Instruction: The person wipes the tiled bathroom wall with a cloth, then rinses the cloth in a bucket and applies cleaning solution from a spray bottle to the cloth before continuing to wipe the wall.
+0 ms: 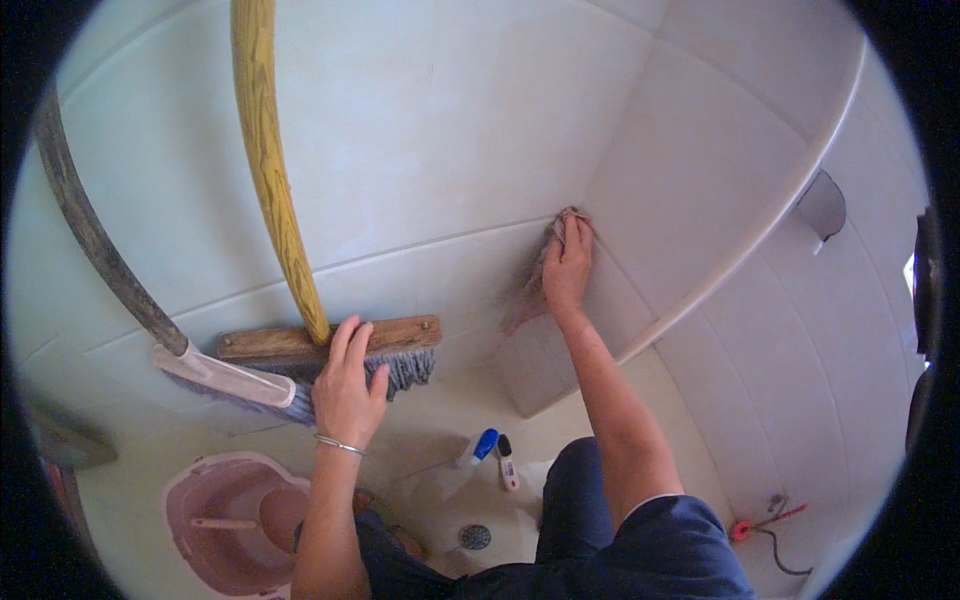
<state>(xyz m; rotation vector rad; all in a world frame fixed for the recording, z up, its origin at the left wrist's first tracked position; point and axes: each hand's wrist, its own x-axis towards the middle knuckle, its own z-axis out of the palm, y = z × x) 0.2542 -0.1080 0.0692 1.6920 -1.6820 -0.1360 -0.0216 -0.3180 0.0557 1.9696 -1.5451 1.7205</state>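
Observation:
My right hand [568,262] presses a crumpled greyish cloth [541,262] against the pale tiled wall [465,150], close to its inner corner. My left hand [351,382], with a thin bracelet at the wrist, rests with spread fingers on the wooden head [405,332] of a broom with grey bristles; whether it grips the head is unclear. That broom's yellow wood-grain handle [270,165] rises along the wall. To its left, a second broom has a dark worn handle [97,217] and a pale plastic head [225,375], whose bristles reach close to my left wrist.
A pink bucket [176,517] stands at lower left. On the floor lie a blue-ended item [484,445] and a black-and-white handled brush [508,465], near a round drain [475,537]. A curved partition edge [720,283] runs at right, and a red item [742,530] lies beyond.

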